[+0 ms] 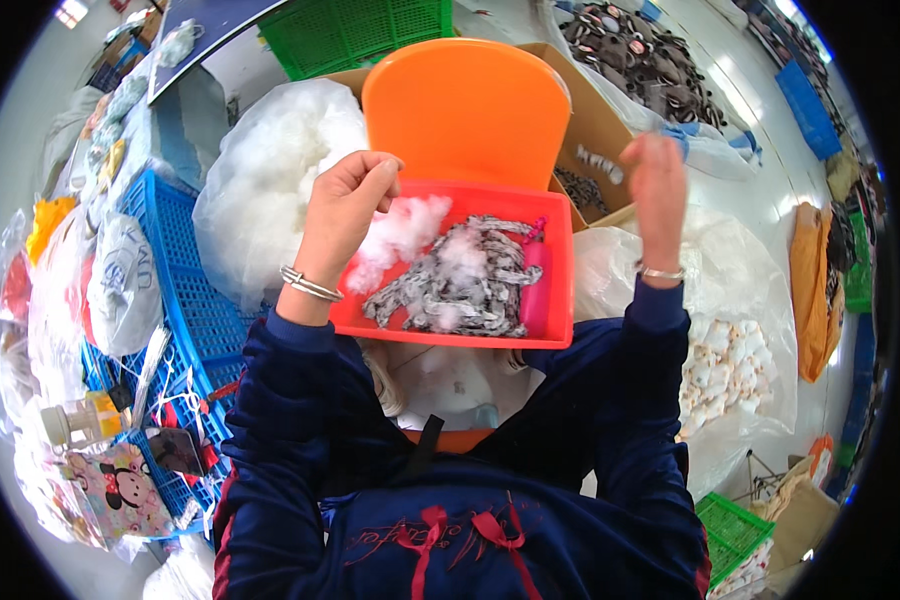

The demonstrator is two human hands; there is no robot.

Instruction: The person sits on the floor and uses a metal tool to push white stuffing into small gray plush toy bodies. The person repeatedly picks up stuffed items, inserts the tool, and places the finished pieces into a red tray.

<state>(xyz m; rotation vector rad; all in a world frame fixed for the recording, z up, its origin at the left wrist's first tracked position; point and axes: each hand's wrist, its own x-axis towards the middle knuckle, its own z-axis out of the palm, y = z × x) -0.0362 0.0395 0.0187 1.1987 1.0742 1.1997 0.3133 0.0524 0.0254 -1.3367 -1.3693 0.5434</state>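
My left hand (355, 190) is over the left back corner of a red plastic tray (390, 335), thumb pressed against curled fingers; whatever it may pinch is hidden. My right hand (658, 182) is raised to the right of the tray, smeared by motion. Beside it, over an open cardboard box (625, 216), a small grey-and-white piece (600, 164) appears in the air, apart from the fingers. In the tray lies a heap of grey furry fabric pieces (470, 285) with white stuffing fluff (400, 240), and a magenta tool-like thing (536, 285) along the right side.
An orange stool or chair (467, 115) stands behind the tray. To its left is a clear bag of white stuffing (275, 175), then a blue crate (185, 290). A bag of white pieces (725, 375) sits at right; dark plush pieces (640, 60) are piled at the far right.
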